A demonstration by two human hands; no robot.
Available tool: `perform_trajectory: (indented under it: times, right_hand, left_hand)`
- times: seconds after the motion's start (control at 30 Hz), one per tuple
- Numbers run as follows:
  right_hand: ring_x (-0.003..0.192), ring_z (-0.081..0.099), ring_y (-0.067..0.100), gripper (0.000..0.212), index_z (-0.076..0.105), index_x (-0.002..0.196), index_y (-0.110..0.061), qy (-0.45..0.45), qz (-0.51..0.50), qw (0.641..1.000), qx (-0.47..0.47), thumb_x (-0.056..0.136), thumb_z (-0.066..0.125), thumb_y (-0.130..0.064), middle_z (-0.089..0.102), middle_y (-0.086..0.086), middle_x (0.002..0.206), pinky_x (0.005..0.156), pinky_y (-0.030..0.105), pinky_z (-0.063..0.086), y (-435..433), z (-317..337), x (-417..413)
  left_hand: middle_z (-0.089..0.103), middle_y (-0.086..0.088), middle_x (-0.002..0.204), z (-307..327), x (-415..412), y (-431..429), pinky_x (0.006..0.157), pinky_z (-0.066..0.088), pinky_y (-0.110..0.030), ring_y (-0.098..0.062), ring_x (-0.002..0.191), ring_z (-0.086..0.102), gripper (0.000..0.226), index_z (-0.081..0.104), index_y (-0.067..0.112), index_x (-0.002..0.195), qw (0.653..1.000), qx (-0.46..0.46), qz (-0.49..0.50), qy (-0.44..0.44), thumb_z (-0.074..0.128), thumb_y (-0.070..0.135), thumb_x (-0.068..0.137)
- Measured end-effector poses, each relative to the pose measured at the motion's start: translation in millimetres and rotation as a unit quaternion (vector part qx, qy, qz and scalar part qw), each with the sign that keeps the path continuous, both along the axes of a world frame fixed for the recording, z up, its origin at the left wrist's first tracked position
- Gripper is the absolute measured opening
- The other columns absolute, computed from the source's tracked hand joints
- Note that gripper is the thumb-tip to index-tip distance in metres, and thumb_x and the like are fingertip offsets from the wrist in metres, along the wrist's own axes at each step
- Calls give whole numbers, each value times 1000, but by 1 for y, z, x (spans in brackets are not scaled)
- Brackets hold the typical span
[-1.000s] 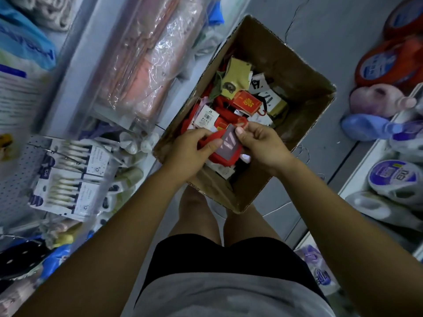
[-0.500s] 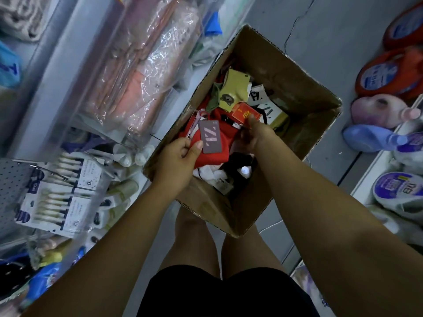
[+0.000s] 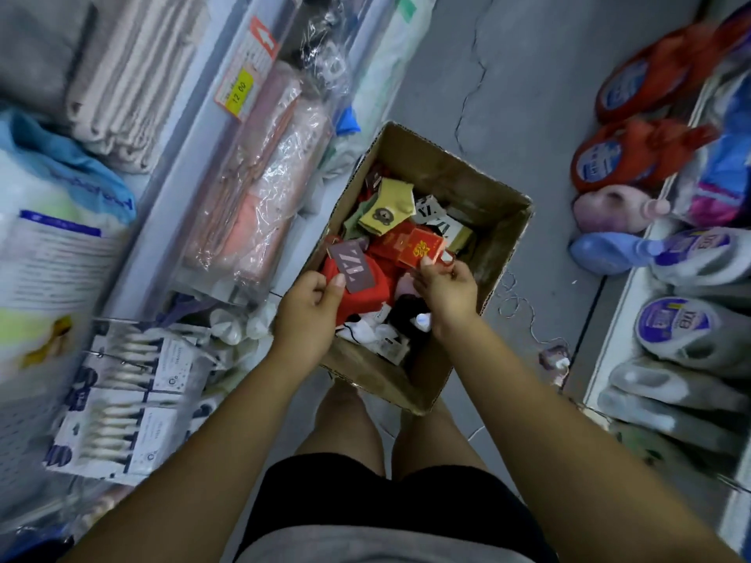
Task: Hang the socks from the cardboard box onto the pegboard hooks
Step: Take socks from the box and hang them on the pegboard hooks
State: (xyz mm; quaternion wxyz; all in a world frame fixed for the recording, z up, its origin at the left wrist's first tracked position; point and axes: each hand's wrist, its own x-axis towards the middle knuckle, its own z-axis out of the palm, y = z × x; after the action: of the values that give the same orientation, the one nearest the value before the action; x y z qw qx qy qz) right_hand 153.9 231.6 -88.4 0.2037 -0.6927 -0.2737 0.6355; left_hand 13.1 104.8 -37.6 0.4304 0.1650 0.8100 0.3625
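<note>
Our right hand [image 3: 445, 286] has risen, pinching a red-carded pair [image 3: 420, 247]; our left hand [image 3: 309, 298] grips tagged red socks [image 3: 365, 287] over the cardboard box [image 3: 467, 184], gathering pairs to hang.

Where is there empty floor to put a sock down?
The bare grey floor beyond the cardboard box, between the left shelves and the detergent bottles. The box is crowded: left hand gripping a red sock, right hand pinching a red-labelled pack.

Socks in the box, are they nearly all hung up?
Not nearly. No socks show on the pegboard. The left hand holds a red pair with a grey tag; the right hand pinches a red-labelled pair. The cardboard box holds a heap left to hang.
</note>
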Motion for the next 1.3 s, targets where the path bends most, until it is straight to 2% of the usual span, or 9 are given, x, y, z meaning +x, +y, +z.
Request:
perform_trajectory:
  times: [0.13, 0.23, 0.33, 0.43, 0.83, 1.07, 1.13, 1.23, 1.3]
  right_hand:
    - [73, 55, 22, 32, 44, 71, -29, -67, 70, 989, 115, 89, 71, -33, 51, 9, 75, 70, 53, 53, -29, 51, 24]
    - [74, 57, 21, 23, 49, 79, -35, -79, 109, 975, 180, 88, 66, -47, 60, 13, 81, 68, 44, 50, -48, 87, 42]
    - [81, 58, 4, 16, 55, 102, -18, -53, 116, 962, 240, 100, 58, -33, 64, 0, 93, 69, 18, 47, -64, 119, 57]
    - [75, 59, -2, 19, 58, 101, -14, -22, 113, 957, 268, 103, 54, -33, 65, -3, 90, 67, 13, 46, -79, 148, 68]
    - [86, 73, 12, 37, 69, 115, -12, 103, 198, 938, 266, 101, 52, -42, 76, 3, 99, 66, 20, 55, -105, 226, 146]
    - [81, 63, 27, 52, 63, 101, 6, 181, 389, 862, 270, 99, 55, -45, 66, 30, 95, 82, 46, 53, -141, 273, 166]
    - [81, 60, 24, 45, 66, 98, 6, 215, 434, 831, 273, 101, 56, -38, 66, 30, 90, 81, 42, 51, -162, 281, 149]
    - [71, 58, 12, 34, 69, 87, -1, 261, 456, 809, 265, 102, 57, -29, 65, 6, 75, 68, 24, 49, -199, 290, 123]
    - [72, 61, 12, 32, 72, 87, -4, 277, 471, 797, 256, 101, 59, -30, 69, 9, 76, 69, 26, 51, -222, 294, 107]
  left_hand:
    - [68, -29, 95, 29, -3, -13, 71, 48, -36, -22, 76, 61, 50, 58, 5, 94, 999, 31, -13, -19, 55, 55, 93]
    - [74, -16, 95, 47, -4, -24, 78, 53, -35, -17, 82, 67, 26, 64, 14, 93, 998, 54, 1, -35, 55, 36, 104]
    - [75, -3, 92, 71, -2, -31, 72, 56, -22, -9, 80, 69, 18, 68, 14, 105, 996, 81, 5, -29, 53, 25, 106]
    - [75, 6, 91, 95, 4, -41, 65, 52, -11, 1, 75, 71, 17, 68, 16, 111, 993, 117, 20, -20, 53, 19, 106]
    - [79, 2, 103, 174, 98, -125, 82, 58, -35, -14, 91, 73, 24, 74, 28, 110, 960, 220, 169, 32, 51, 35, 106]
    - [78, 3, 92, 230, 165, -178, 66, 56, -27, -10, 76, 70, 27, 72, 18, 113, 933, 275, 228, 41, 50, 31, 107]
    - [78, 3, 91, 246, 173, -198, 61, 54, -23, -9, 74, 69, 27, 71, 17, 114, 928, 279, 242, 56, 49, 31, 107]
    - [79, -4, 99, 264, 179, -231, 74, 55, -29, -13, 80, 69, 28, 72, 18, 112, 913, 297, 274, 63, 47, 31, 108]
    - [76, -3, 93, 270, 175, -257, 78, 52, -35, -18, 79, 65, 28, 73, 20, 106, 900, 306, 302, 75, 48, 33, 107]
